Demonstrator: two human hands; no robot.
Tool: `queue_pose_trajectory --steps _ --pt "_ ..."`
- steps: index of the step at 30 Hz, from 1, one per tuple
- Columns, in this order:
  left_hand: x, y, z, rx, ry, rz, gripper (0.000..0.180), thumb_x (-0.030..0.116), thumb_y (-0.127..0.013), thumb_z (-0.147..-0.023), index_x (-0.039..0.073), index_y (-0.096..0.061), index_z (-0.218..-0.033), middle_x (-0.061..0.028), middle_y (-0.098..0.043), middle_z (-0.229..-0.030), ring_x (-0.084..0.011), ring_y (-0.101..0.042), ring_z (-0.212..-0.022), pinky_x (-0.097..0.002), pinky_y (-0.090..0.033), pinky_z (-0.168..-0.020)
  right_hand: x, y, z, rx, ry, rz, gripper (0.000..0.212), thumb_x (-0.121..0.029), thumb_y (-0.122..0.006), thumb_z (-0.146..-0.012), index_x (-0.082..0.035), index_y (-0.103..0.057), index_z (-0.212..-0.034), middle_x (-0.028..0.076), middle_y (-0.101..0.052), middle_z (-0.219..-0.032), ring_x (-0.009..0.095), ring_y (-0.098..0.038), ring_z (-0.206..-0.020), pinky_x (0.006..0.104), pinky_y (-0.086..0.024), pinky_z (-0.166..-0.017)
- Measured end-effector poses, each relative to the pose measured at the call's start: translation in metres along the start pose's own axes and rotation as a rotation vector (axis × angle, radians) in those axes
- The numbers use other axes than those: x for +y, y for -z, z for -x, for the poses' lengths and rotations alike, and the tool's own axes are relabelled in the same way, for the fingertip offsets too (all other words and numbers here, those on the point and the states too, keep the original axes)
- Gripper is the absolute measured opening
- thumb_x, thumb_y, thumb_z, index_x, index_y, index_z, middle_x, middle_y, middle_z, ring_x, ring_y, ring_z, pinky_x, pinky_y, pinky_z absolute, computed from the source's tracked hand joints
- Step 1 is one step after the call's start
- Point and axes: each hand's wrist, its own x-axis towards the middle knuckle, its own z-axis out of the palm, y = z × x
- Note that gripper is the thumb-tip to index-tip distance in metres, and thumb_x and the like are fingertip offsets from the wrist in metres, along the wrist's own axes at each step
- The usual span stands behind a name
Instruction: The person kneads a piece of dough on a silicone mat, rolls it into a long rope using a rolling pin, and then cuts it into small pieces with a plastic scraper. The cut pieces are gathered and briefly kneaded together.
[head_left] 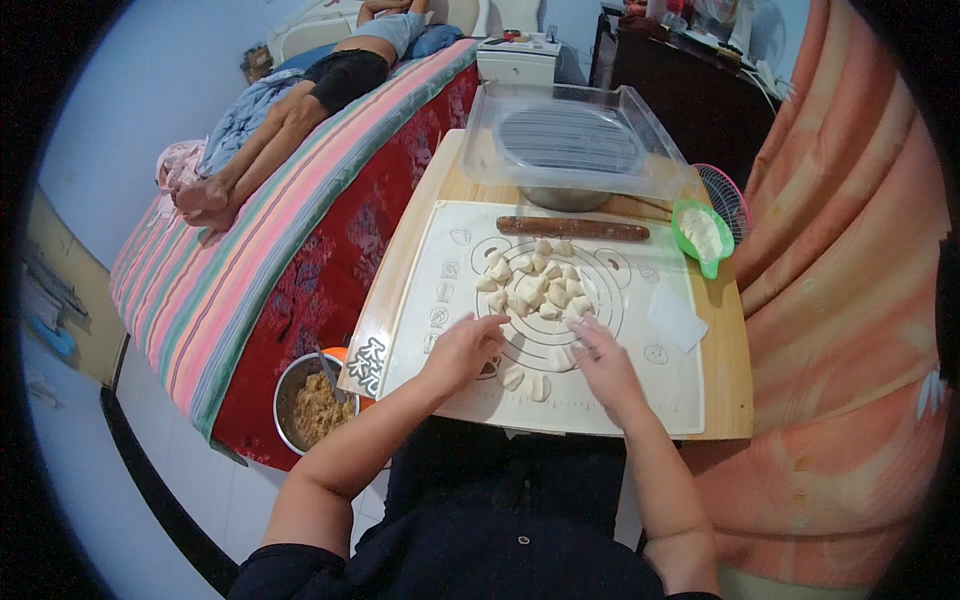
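A heap of small cut dough pieces (535, 292) lies on the white kneading mat (420, 330), inside its printed rings. My left hand (465, 352) hovers at the near left side of the heap, its fingers apart and nothing seen in them. On the other side my right hand (606, 370) is open too, fingers spread near the closest pieces. Several more dough pieces (527, 383) sit between my hands, toward the mat's front edge. A brown rolling pin (572, 229) lies crosswise behind the heap. To the right rests a white flat scraper (676, 318).
A clear plastic tray (655, 140) rests over a metal bowl (565, 198) at the table's back. Flour fills a green scoop (716, 262) at right. Low on the left stands a bowl of filling (315, 405) with a spoon. A person (330, 85) lies on the striped bed (300, 190).
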Motion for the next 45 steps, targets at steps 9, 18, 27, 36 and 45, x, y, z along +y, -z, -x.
queue_pose_trajectory --steps 9,18,27,36,45 --pt "0.009 0.000 -0.010 0.202 -0.239 -0.417 0.038 0.001 -0.065 -0.075 0.010 -0.065 -0.112 -0.0131 -0.055 -0.118 -0.0351 -0.057 -0.100 -0.0424 -0.046 -0.093 0.002 -0.001 -0.057 0.159 0.052 0.491 0.025 -0.007 -0.063 -0.084 -0.003 -0.062 -0.108 0.013 -0.061 -0.112 0.032 -0.056 -0.107 0.0425 -0.047 -0.093" --pt "0.040 -0.053 -0.059 0.039 -0.245 -0.377 0.029 0.006 -0.064 -0.079 0.006 -0.059 -0.108 -0.0155 -0.056 -0.115 -0.0348 -0.057 -0.103 -0.0424 -0.051 -0.084 0.016 0.013 -0.038 0.196 0.162 0.344 0.030 0.005 -0.057 -0.073 -0.005 -0.062 -0.101 0.012 -0.064 -0.104 0.035 -0.058 -0.102 0.0440 -0.048 -0.087" --pt "0.036 -0.076 -0.067 0.066 -0.391 0.016 0.016 0.004 -0.060 -0.081 0.005 -0.061 -0.098 -0.0185 -0.058 -0.108 -0.0373 -0.060 -0.098 -0.0413 -0.051 -0.080 0.017 0.013 -0.039 0.200 0.171 0.404 0.030 0.001 -0.052 -0.082 -0.004 -0.066 -0.108 0.014 -0.065 -0.112 0.034 -0.060 -0.104 0.0421 -0.049 -0.092" --pt "0.034 -0.046 -0.049 0.003 -0.296 -0.434 0.030 0.007 -0.055 -0.083 0.004 -0.054 -0.113 -0.0125 -0.055 -0.112 -0.0327 -0.063 -0.095 -0.0392 -0.053 -0.078 0.014 0.008 -0.022 0.053 0.183 0.569 0.042 -0.005 -0.051 -0.088 0.004 -0.053 -0.129 0.019 -0.055 -0.135 0.031 -0.049 -0.129 0.0385 -0.041 -0.107" --pt "0.013 -0.064 -0.037 -0.083 -0.457 -0.418 0.062 0.037 -0.053 -0.094 0.000 -0.038 -0.142 -0.0199 -0.035 -0.151 -0.0337 -0.037 -0.138 -0.0466 -0.031 -0.112 0.005 0.014 -0.011 -0.164 0.140 0.582 0.058 -0.015 -0.052 -0.093 0.004 -0.034 -0.144 0.022 -0.031 -0.153 0.032 -0.029 -0.143 0.0390 -0.026 -0.117"
